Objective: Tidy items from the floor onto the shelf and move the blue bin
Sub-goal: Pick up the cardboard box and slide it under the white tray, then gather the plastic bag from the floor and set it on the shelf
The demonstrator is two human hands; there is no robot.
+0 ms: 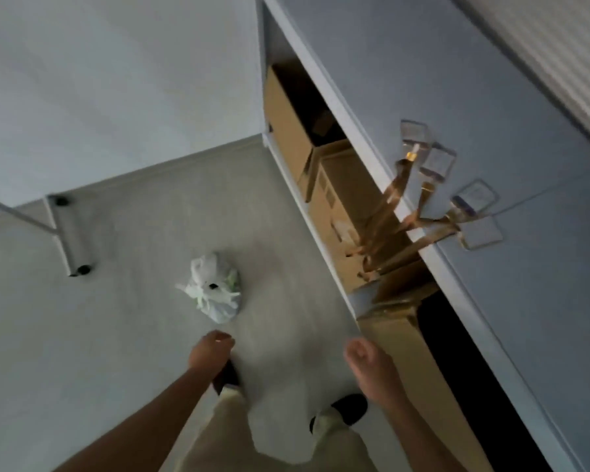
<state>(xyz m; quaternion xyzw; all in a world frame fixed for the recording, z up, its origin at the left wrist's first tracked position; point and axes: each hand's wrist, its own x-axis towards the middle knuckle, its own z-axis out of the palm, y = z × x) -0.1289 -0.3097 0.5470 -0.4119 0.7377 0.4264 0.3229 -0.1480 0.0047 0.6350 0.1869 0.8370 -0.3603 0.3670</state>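
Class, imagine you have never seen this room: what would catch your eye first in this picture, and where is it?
Probably the knotted white plastic bag, alone on the pale floor ahead of the person's feet. Next, the brown cardboard boxes packed under the white shelf on the right, with clear hooks holding gold-brown strips on its face. Both bare hands, the left hand and the right hand, hang empty low in the picture.

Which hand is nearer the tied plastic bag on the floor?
Left. The left hand hangs just short of the plastic bag, empty. The right hand is off to the side, by the cardboard boxes.
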